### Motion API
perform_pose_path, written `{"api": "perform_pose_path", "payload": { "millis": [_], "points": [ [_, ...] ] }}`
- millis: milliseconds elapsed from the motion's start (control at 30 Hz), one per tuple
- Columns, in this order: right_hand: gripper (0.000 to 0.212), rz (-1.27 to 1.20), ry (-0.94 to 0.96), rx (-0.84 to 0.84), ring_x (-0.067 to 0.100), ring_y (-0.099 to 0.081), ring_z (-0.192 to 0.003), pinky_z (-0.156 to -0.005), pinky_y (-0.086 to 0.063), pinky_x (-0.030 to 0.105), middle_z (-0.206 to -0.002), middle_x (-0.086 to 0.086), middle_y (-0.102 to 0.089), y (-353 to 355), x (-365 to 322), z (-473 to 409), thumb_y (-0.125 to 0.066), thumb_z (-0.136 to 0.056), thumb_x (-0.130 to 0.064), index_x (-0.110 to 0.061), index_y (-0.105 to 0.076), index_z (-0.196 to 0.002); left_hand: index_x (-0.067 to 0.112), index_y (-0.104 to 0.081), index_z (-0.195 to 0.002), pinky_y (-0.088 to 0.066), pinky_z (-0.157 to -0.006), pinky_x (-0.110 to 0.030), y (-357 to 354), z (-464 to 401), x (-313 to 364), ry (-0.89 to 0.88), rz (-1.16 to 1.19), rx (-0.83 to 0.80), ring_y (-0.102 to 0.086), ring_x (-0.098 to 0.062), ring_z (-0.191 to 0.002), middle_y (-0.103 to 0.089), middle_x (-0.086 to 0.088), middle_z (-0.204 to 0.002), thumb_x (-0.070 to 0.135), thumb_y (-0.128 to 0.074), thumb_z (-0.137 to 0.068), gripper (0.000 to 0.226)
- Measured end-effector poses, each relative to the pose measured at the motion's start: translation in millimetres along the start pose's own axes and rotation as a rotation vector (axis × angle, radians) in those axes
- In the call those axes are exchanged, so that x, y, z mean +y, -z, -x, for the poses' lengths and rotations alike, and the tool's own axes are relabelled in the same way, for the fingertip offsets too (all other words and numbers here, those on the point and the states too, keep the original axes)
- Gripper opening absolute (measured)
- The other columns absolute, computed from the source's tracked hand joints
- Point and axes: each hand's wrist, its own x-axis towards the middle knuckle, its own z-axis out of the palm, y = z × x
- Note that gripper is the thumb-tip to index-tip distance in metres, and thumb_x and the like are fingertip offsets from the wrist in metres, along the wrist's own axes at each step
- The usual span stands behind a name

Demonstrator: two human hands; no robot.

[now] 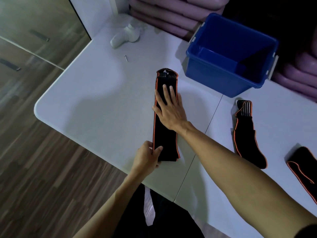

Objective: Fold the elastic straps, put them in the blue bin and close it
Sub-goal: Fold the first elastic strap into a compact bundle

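Leftmost, near the table's [96, 103] far left corner, lie a white object [124, 37] and, just nearer, a small screw [126, 58]. Further right, by the near edge, the left hand [146, 158] pinches the near end of a long black strap [165, 134] with orange trim, thumb on top. That strap lies flat, running from the near edge toward the far side. On its far half the right hand [170, 111] presses down flat, fingers spread, gripping nothing. Right of the strap's far end stands the blue bin [221, 78], open, with grey latches hanging at its sides. Nearer than the bin, a second strap [247, 140] lies loosely doubled, and at the right edge a third strap [303, 166] is partly out of view.
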Motion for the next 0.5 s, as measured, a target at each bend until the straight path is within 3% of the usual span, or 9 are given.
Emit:
{"api": "perform_pose_path", "payload": {
  "millis": [333, 433, 500],
  "points": [
    [0.066, -0.027, 0.032, 0.026, 0.032, 0.010, -0.151, -0.121, -0.001, 0.053, -0.164, 0.013, 0.007, 10, 0, 4, -0.028, -0.102, -0.051, -0.022, -0.005, -0.157, 0.012, -0.050, -0.100, -0.053, -0.056, -0.036, -7, 15, -8, -0.113, 0.032, 0.078, -0.062, -0.017, -0.048, -0.067, -0.018, -0.072, 0.036, -0.054, -0.095, 0.025],
    [0.063, -0.156, 0.086, 0.086, 0.029, 0.008, -0.151, -0.120, 0.001, 0.046, -0.164, 0.013, 0.003, 23, -3, 28, -0.031, -0.103, -0.047, -0.020, -0.010, -0.157, 0.014, -0.046, -0.105, -0.051, -0.053, -0.032, -6, 15, -8, -0.125, 0.038, 0.090, -0.061, -0.016, -0.047, -0.063, -0.013, -0.066, 0.029, -0.057, -0.095, 0.021],
    [0.059, -0.295, 0.115, 0.074, 0.026, 0.000, -0.152, -0.121, -0.005, 0.041, -0.164, 0.011, -0.005, 29, -6, 57, -0.034, -0.103, -0.044, -0.021, -0.020, -0.155, 0.013, -0.045, -0.105, -0.051, -0.052, -0.032, -5, 13, -7, -0.131, 0.014, 0.098, -0.061, -0.017, -0.047, -0.064, -0.013, -0.064, 0.028, -0.056, -0.095, 0.021]
  ]
}}
